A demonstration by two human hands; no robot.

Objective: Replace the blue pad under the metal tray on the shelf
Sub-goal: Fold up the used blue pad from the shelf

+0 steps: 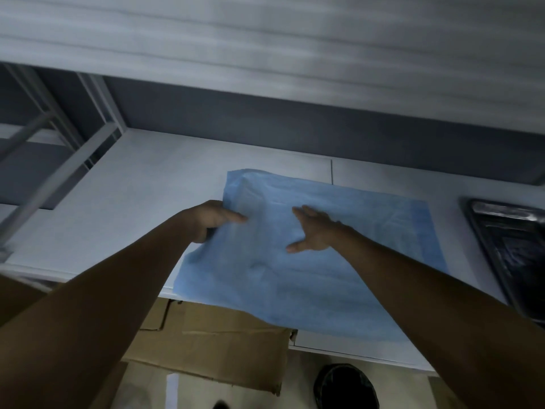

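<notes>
- The left hand (211,219) pinches the left edge of the thin blue rectangular pad (309,255), holding it taut for positioning.
- The right hand (314,231), fingers spread flat, presses the pad onto the white shelf (132,196), likely to smooth it.
- The dark metal tray (513,249) sits on the shelf, well right of the right hand, leaving the pad unobstructed.

The metal tray (513,252) runs off the right edge, so only part shows. The left hand (211,221) has fingers tucked behind the blue pad (309,261). The shelf above (265,39) is smeared. The dark round thing (346,386) below the shelf's front edge is cut off.
</notes>
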